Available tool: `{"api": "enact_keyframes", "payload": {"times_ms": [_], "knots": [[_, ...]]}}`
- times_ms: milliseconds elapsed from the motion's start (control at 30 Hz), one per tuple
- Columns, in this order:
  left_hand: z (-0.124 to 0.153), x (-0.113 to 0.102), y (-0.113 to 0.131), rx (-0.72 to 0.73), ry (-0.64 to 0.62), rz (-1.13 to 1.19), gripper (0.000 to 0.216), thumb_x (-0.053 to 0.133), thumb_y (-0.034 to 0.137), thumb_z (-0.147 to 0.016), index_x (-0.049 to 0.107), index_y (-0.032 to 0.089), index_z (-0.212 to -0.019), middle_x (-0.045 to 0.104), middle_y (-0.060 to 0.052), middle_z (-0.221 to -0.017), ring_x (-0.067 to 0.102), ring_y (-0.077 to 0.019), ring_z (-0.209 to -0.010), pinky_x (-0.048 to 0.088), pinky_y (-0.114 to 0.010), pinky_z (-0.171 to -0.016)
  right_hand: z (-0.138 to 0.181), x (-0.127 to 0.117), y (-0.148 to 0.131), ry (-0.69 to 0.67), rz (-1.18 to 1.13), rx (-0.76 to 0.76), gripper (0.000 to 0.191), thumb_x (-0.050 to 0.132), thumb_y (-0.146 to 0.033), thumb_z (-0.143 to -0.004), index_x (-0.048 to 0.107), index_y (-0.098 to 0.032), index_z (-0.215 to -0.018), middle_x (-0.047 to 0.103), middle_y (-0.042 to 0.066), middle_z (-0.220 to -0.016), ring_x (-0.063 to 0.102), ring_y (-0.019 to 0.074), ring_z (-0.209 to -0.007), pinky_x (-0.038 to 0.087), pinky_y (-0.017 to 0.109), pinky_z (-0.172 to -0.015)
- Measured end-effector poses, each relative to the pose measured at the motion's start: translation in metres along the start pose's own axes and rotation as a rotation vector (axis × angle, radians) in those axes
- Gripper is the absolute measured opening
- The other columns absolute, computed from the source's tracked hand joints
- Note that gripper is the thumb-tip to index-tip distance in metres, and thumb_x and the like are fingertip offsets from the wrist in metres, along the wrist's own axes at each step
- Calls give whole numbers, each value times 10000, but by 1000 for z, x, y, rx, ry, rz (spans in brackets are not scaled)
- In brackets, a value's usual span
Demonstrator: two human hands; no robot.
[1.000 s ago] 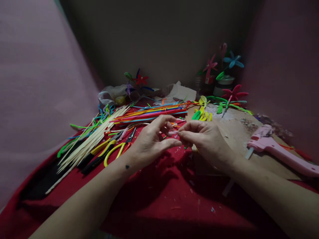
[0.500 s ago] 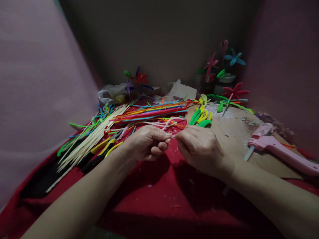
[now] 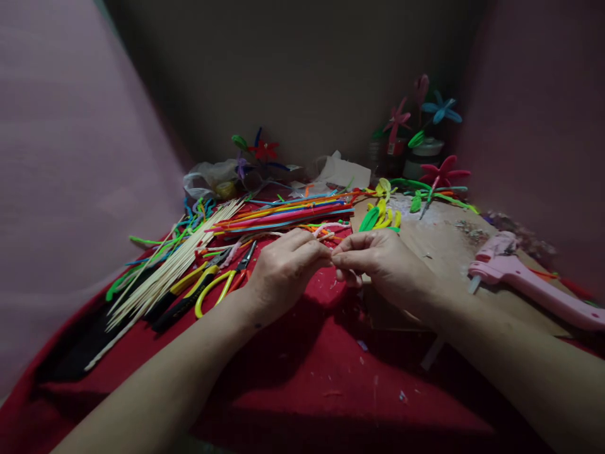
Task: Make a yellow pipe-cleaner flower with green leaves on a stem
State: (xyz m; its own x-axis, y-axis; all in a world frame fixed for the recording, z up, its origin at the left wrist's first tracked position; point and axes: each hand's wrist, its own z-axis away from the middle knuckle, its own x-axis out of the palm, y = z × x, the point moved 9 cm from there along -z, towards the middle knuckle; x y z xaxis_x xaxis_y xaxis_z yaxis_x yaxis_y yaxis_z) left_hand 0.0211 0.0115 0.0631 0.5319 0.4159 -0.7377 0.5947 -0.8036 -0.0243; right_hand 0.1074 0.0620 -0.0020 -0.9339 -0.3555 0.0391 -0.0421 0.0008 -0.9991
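Note:
My left hand [image 3: 288, 268] and my right hand [image 3: 380, 265] meet fingertip to fingertip above the red cloth [image 3: 307, 378]. Both are closed in a pinch on a small pale piece that I cannot make out. Just behind them lie loose pink and white pipe cleaners [image 3: 326, 228] and a bundle of coloured pipe cleaners [image 3: 293, 214]. Green and yellow petal loops [image 3: 380, 217] rest beyond my right hand.
Wooden skewers [image 3: 174, 265] fan out at the left beside yellow-handled pliers [image 3: 189, 293] and small scissors [image 3: 239, 268]. A pink glue gun [image 3: 524, 280] lies on a cardboard sheet [image 3: 444, 252] at the right. Finished pipe-cleaner flowers [image 3: 442, 173] stand at the back.
My left hand has gone from a curled fist to a fingertip pinch, and both hands have shifted slightly away from me. The pinched piece stays between them.

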Motion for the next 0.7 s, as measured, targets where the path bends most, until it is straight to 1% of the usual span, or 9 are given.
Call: {"api": "enact_keyframes", "payload": {"times_ms": [100, 167, 267, 400, 467, 567, 633, 700], "knots": [[1, 4, 2, 64, -69, -89, 152, 475, 173, -872, 584, 157, -768, 613, -29, -708, 518, -112, -656, 417, -230, -621, -3, 1, 7, -44, -33, 37, 69, 630, -173, -627, 617, -138, -569, 583, -9, -494, 425, 61, -404, 306, 220, -431], [1, 6, -1, 66, -100, -108, 155, 462, 161, -871, 581, 155, -772, 617, -30, -707, 517, -115, -654, 413, -232, -616, -5, 2, 9, -70, -27, 44, 98, 649, -198, -631, 613, -139, -562, 584, -7, -498, 431, 62, -407, 306, 223, -433], [3, 8, -7, 27, -104, -76, 148, 456, 157, -871, 576, 148, -786, 625, -29, -715, 538, -119, -671, 428, -235, -642, -8, -1, 10, -69, 4, 35, 137, 656, -225, -641, 606, -139, -547, 576, -6, -495, 438, 67, -413, 307, 228, -435], [4, 13, -13, -62, -130, 5, 158, 445, 180, -882, 592, 158, -830, 657, -25, -761, 576, -112, -699, 443, -231, -686, -9, -4, 9, -54, 19, 8, 146, 651, -205, -644, 606, -135, -524, 565, -6, -480, 444, 67, -415, 310, 227, -440], [5, 16, -17, -140, -162, 52, 150, 459, 179, -869, 600, 154, -824, 658, -25, -749, 580, -108, -679, 436, -220, -657, -9, -4, 11, -45, -37, 26, 122, 662, -193, -637, 615, -134, -540, 569, -7, -484, 443, 64, -408, 308, 223, -434], [6, 14, -30, -333, -152, 153, 119, 505, 178, -829, 609, 142, -784, 628, -5, -671, 541, -87, -586, 406, -198, -580, -11, -6, 13, -21, -256, 35, 65, 701, -168, -603, 650, -143, -634, 611, -6, -549, 486, 68, -444, 346, 213, -463], [10, 14, -41, -499, -130, 250, 135, 514, 203, -819, 609, 144, -744, 579, 22, -586, 477, -70, -510, 376, -189, -525, -11, -5, 13, -20, -401, 32, 155, 739, -136, -560, 668, -153, -697, 646, 0, -628, 540, 80, -507, 395, 217, -515], [16, 17, -50, -662, -125, 370, 171, 511, 236, -816, 596, 144, -700, 529, 37, -533, 423, -62, -469, 347, -183, -481, -12, -1, 18, -36, -474, 73, 213, 765, -108, -528, 679, -153, -718, 661, 9, -665, 575, 98, -552, 432, 235, -560]]}}
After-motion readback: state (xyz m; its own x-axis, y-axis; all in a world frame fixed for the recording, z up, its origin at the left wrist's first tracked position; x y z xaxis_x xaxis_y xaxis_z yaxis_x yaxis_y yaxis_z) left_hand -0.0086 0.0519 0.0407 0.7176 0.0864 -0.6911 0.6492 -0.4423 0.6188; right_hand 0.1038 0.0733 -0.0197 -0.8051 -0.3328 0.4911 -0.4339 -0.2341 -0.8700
